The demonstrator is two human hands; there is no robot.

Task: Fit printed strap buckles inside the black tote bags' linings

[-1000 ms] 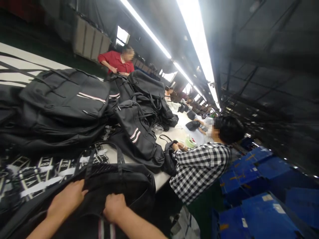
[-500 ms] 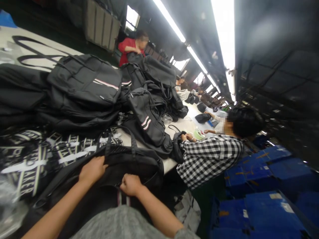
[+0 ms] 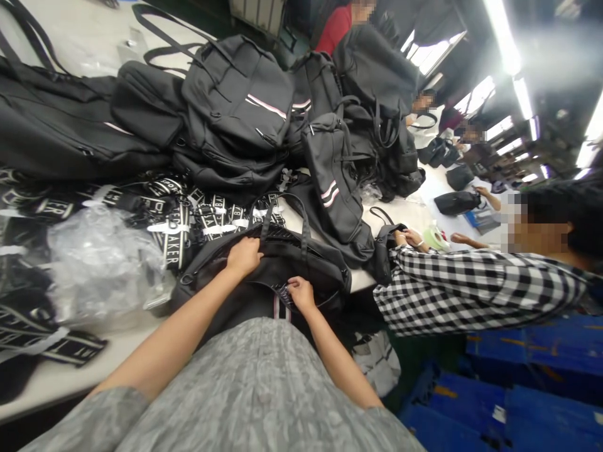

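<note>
- Table: long pale worktop, mostly covered with stock.
- Heap of black backpacks: stacked flat and overlapping across the far side, pink-striped fronts up. They seem parked out of the working edge.
- Co-worker in a checked shirt: seated just to the right, hands on the tabletop, apart from the wearer's own.
- Clear plastic wrap: crumpled, lying left of the work.
- Black bag: at the near table edge against the wearer's body, handles up, probably pulled close for reach.
- Printed straps: black with white lettering, spread behind the bag.
- Left hand: fingers curled over the bag's top edge, likely steadying it.
- Right hand: closed, pinching the bag's front by its striped band; exact part unclear.
</note>
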